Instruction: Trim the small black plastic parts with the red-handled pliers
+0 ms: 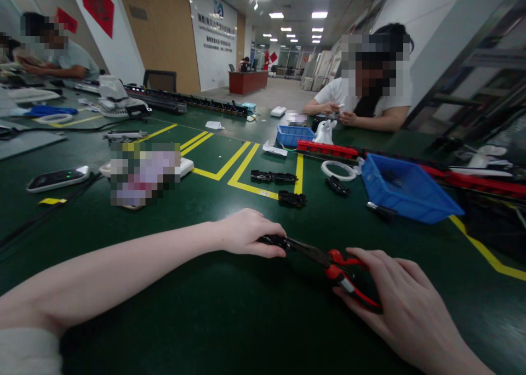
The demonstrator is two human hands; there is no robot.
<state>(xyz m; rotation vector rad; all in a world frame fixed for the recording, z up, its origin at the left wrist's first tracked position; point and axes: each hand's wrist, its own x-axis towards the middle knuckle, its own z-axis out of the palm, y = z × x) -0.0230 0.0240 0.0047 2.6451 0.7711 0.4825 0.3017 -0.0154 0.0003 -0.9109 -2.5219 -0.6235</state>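
Observation:
Red-handled long-nose pliers [337, 265] are gripped in my right hand [411, 304], its fingers around the two spread handles. The jaws point left and reach a small black part [273, 240]. My left hand [249, 233] pinches that black part between thumb and fingers, low over the green table. How the jaw tips sit on the part is hard to make out. Beyond my hands lie similar black parts: a longer one [274, 176] inside the yellow tape marks, a shorter one [292, 198] over the tape, and another [337, 186] beside a white ring.
To the right stands a blue bin [411, 191] with dark pieces inside. A smaller blue tray [293, 136] and a long red strip [329, 148] lie farther back. A power bank [58, 179] and cables are at left. A co-worker [382, 84] sits across the table.

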